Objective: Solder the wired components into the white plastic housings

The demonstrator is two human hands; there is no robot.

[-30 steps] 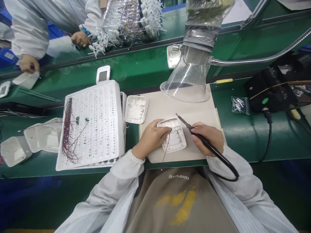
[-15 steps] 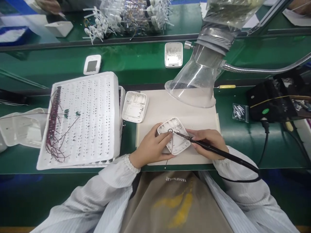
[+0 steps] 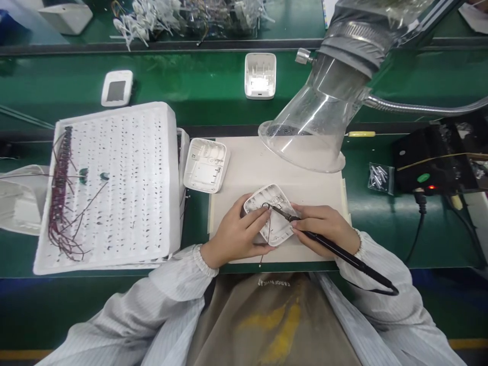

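Note:
My left hand [image 3: 240, 234] is closed on a white plastic casing [image 3: 280, 231], its fingertips pressing near a thin dark wire [image 3: 269, 229] that loops inside it and hangs past the lower edge. In my right hand [image 3: 324, 229] is a soldering iron [image 3: 316, 238] with a black handle. Its metal tip reaches into the casing beside my left fingertips; whether it touches anything there is too small to tell. A second white casing [image 3: 206, 165] lies open side up on the pale work mat [image 3: 244, 152], behind my left hand.
At left, a white foam tray [image 3: 125, 178] holds dark wires and small parts. A clear fume hood [image 3: 305, 132] hangs over the mat's back. At right sit a bag of small metal parts [image 3: 380, 178] and a black soldering station [image 3: 430, 157]. A white device [image 3: 117, 88] and another casing [image 3: 260, 76] stand behind.
The view has shifted and tilted slightly downward. Both hands keep their holds on the casing and the soldering iron, with the iron's cable end slightly lower.

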